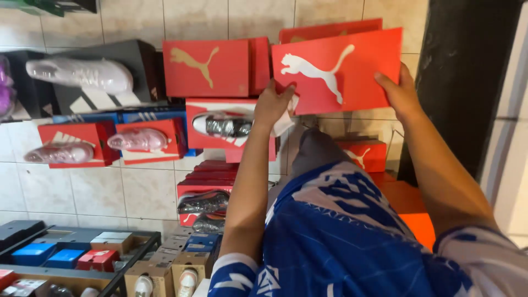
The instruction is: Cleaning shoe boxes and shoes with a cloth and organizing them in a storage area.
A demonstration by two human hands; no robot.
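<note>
Shirt [341,236] hiding box [336,71] btm.

Both hands are taken up by the red lid [338,71], the left hand [272,104] at its left edge and the right hand [400,93] at its right edge. Just left of the lid a second red box [212,67] crowds the left hand, and below it a wrapped shoe [228,126] on another box blocks the way down. To the right a dark pillar [467,71] closes that side. Bare tiled wall [110,192] at lower left, between the shoe boxes and the shelf [82,242], gives open room.
</note>
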